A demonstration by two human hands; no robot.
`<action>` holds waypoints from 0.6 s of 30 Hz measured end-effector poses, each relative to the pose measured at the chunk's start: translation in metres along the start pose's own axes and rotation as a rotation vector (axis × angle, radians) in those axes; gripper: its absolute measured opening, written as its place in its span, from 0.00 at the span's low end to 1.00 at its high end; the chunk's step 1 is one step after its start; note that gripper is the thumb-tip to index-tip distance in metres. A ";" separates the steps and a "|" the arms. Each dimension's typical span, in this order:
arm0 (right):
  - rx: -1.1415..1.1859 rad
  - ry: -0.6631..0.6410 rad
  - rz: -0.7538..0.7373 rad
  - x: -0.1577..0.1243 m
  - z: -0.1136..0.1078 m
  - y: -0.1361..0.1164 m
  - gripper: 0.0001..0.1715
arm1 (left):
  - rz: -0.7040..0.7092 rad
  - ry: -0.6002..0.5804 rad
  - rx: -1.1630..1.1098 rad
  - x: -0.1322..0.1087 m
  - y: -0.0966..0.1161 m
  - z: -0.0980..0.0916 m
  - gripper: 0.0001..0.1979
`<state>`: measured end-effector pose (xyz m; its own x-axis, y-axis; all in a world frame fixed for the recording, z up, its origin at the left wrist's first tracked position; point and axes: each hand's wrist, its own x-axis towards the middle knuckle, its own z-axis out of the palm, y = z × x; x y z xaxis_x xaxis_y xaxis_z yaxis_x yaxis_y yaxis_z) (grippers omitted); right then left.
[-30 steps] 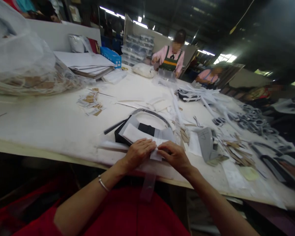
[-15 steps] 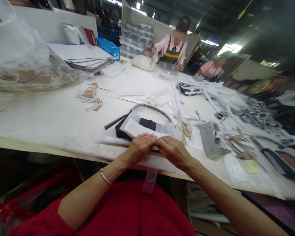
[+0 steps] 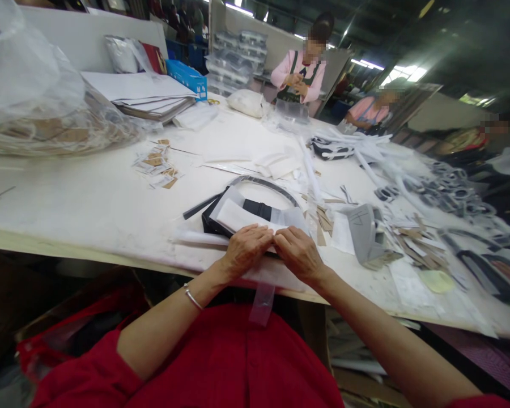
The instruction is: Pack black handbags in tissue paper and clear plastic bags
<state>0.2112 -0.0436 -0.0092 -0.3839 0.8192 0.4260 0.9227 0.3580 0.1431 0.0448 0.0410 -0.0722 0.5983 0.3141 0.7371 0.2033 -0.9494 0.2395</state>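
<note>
A black handbag [image 3: 211,220] lies on its side at the table's near edge, partly covered by a white wrapping sheet [image 3: 233,218]. A dark buckle strap [image 3: 257,209] shows across its middle, and its long shoulder strap [image 3: 276,186] curves behind it. My left hand [image 3: 247,250] is closed over the near edge of the sheet, its fingers pointing right. Right beside it, my right hand [image 3: 298,254] has curled fingers gripping the same edge. Both thumbs are hidden. Below the hands, a strip of clear film [image 3: 262,305] hangs over the table edge.
Right of the bag stands a grey stiff form [image 3: 365,235] among cardboard scraps [image 3: 420,246]. Paper tags [image 3: 157,164] lie at left, near a large clear plastic bag [image 3: 29,96]. Stacked sheets [image 3: 140,93] and a blue box [image 3: 187,78] sit behind. A co-worker [image 3: 300,76] stands across the table.
My hands stay at the sheet's near edge, the right knuckles slightly higher. The co-worker across the table has drawn both hands together at the chest. The view has shifted slightly.
</note>
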 end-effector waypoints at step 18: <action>0.385 0.070 0.016 -0.079 0.032 -0.052 0.16 | 0.084 -0.091 0.056 -0.002 0.001 -0.007 0.12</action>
<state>0.1926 -0.1127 -0.0790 -0.3539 0.7983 0.4873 0.8425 0.4983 -0.2045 0.0381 0.0394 -0.0694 0.6822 0.2348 0.6924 0.1910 -0.9714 0.1412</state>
